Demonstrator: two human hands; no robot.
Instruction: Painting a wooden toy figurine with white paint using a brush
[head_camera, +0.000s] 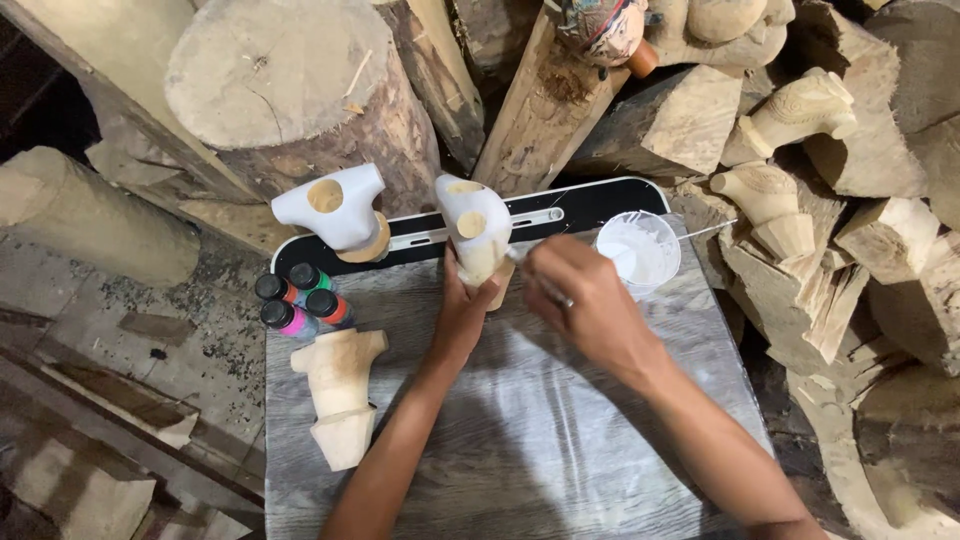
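Observation:
My left hand (462, 312) grips the bare wooden base of a carved wooden figure (474, 226) whose upper part is coated white. My right hand (585, 300) holds a thin paintbrush (530, 272) with its tip against the figure's right side. A small cup of white paint (640, 250) stands just right of my right hand. Both hands work over a grey wood-grain board (520, 420).
Another white-coated carving (338, 208) stands at the board's back left. An unpainted carving (340, 385) lies at the left. Several small paint bottles (300, 298) cluster beside it. Logs (290, 80) and raw carvings (790, 115) pile up behind and to the right.

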